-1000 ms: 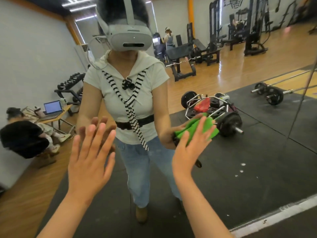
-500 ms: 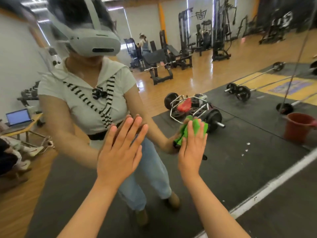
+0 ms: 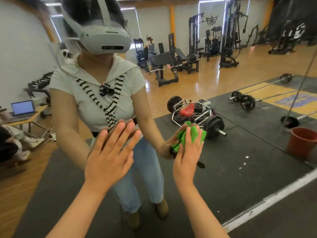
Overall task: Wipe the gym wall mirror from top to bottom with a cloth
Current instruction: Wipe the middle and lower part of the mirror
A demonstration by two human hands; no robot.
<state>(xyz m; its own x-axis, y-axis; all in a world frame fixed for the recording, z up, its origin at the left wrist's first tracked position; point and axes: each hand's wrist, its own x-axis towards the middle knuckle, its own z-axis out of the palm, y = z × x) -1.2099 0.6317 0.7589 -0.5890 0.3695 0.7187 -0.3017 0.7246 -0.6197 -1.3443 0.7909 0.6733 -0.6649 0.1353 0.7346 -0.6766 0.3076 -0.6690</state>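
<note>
The gym wall mirror (image 3: 240, 152) fills the head view and reflects me and the gym. My right hand (image 3: 187, 155) presses a crumpled green cloth (image 3: 192, 134) flat against the glass at about waist height, right of centre. My left hand (image 3: 109, 157) rests flat on the mirror with fingers spread and holds nothing. Both forearms reach up from the bottom edge. The cloth is partly hidden behind my right fingers.
The mirror's bottom edge (image 3: 267, 201) runs as a pale strip at the lower right. Reflected are a red bucket (image 3: 301, 141), a hex bar with weight plates (image 3: 193, 114), barbells (image 3: 247, 102), machines, a laptop desk (image 3: 23, 109) and seated people at left.
The view has swung right and dropped slightly. My left hand slid right along the glass toward the middle. My right hand with the cloth stays at about the same height on the mirror.
</note>
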